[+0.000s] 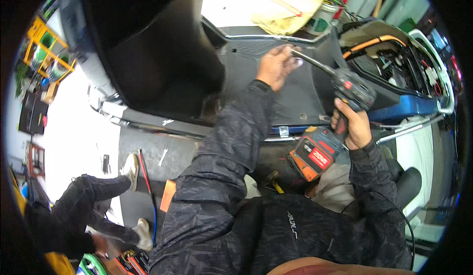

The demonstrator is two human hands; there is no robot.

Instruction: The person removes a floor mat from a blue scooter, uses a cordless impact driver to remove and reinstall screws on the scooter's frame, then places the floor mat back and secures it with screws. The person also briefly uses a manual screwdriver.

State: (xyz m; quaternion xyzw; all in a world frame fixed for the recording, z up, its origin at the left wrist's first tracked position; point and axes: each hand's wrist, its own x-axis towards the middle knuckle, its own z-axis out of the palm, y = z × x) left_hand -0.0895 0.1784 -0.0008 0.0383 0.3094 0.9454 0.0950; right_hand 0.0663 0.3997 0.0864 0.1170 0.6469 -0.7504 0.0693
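My right hand (pixel 355 124) is wrapped round the handle of a black and grey cordless impact wrench (pixel 355 90) with a large orange and grey battery (pixel 315 153). From its nose a long metal extension bar (pixel 315 63) points up and to the left. The fingers of my left hand (pixel 277 67) are closed at the bar's far tip; what is fitted there is too small to make out. Both hands are above the dark footboard (pixel 298 97) of a scooter-like vehicle. A tall black panel (pixel 162 53) rises to the left of it.
At the right, an uncovered body section (pixel 394 60) shows wiring and an orange tube. A person's legs (pixel 88 196) are at the lower left, near a red and blue rod (pixel 148 181) and a spanner (pixel 163 156) on the floor. Yellow sheeting (pixel 290 9) lies beyond the footboard.
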